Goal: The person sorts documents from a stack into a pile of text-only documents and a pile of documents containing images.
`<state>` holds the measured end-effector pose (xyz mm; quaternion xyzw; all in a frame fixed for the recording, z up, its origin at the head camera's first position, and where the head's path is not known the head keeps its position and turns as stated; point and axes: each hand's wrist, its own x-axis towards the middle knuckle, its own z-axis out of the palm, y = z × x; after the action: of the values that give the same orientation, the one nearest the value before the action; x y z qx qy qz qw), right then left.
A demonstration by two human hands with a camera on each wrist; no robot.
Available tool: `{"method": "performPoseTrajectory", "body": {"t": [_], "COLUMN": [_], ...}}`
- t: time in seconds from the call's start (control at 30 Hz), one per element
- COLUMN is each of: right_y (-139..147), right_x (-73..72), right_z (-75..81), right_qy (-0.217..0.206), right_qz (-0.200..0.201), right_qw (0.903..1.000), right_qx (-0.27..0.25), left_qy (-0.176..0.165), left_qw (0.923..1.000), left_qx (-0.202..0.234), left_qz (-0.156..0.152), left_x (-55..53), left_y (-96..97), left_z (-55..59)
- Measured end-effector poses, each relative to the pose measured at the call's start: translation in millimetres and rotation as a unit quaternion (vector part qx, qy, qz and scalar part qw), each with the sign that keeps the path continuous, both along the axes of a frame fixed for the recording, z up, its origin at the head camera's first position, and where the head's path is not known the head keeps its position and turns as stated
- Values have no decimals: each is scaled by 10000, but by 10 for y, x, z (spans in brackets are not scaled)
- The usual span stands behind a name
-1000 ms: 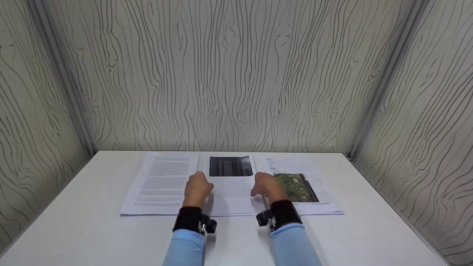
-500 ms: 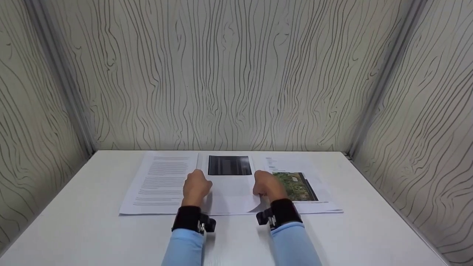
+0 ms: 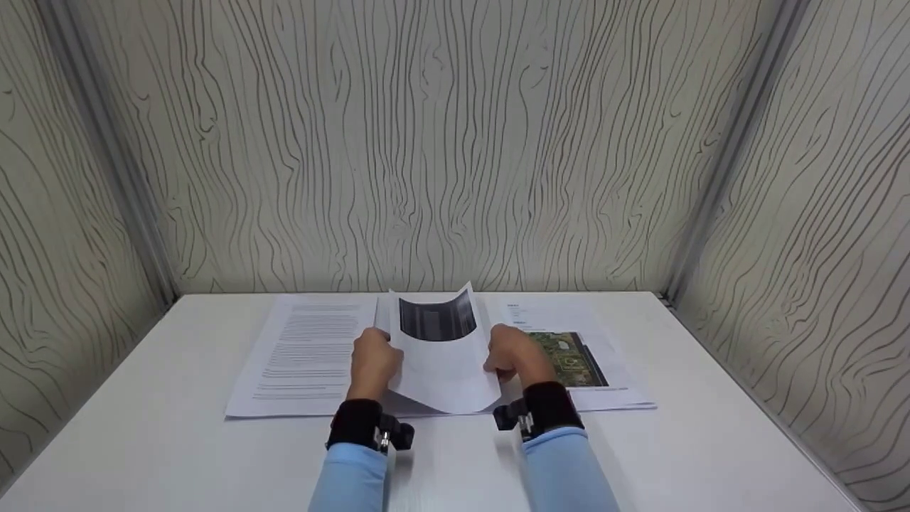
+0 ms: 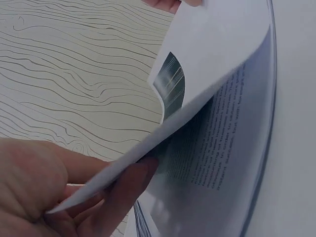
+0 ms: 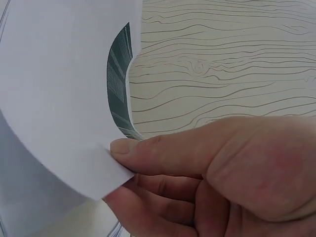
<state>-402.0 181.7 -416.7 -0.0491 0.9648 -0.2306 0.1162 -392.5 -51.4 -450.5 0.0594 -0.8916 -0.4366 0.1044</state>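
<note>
A sheet of paper (image 3: 442, 370) with a dark picture near its top bows downward in the middle, its side edges raised, in the head view. My left hand (image 3: 373, 361) pinches its left edge; in the left wrist view the paper runs between the thumb and fingers of that hand (image 4: 84, 187). At the right edge my right hand (image 3: 521, 355) grips it, thumb on top and fingers beneath, as the right wrist view shows with the hand (image 5: 207, 173) close up. Under the lifted sheet lies a page of printed text (image 4: 222, 133).
To the left lies a stack of text pages (image 3: 306, 363). On the right are papers (image 3: 618, 377) bearing a green and brown picture. All lie on a white table (image 3: 178, 462) against a wood-patterned wall (image 3: 426, 142), with similar panels at both sides.
The middle sheet was lying flat with my hands at its sides. Its right edge came up first, and now the whole sheet is lifted and curved between both hands.
</note>
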Motion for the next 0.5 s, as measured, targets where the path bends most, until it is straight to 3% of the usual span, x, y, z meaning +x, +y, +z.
{"method": "performPoseTrajectory", "body": {"t": [0.23, 0.37, 0.5], "right_y": [77, 145, 224], "right_x": [3, -1, -4], "right_z": [44, 75, 113], "right_qy": [304, 311, 452], "right_qz": [69, 49, -239], "right_qw": [9995, 9981, 9939], "right_qx": [-96, -529, -981], "left_qy": [310, 584, 627], "left_qw": [9994, 9976, 9964], "left_qx": [135, 302, 475], "left_qz": [91, 199, 319], "left_x": [-6, -9, -19], "left_y": [-18, -18, -11], "left_z": [39, 79, 125]}}
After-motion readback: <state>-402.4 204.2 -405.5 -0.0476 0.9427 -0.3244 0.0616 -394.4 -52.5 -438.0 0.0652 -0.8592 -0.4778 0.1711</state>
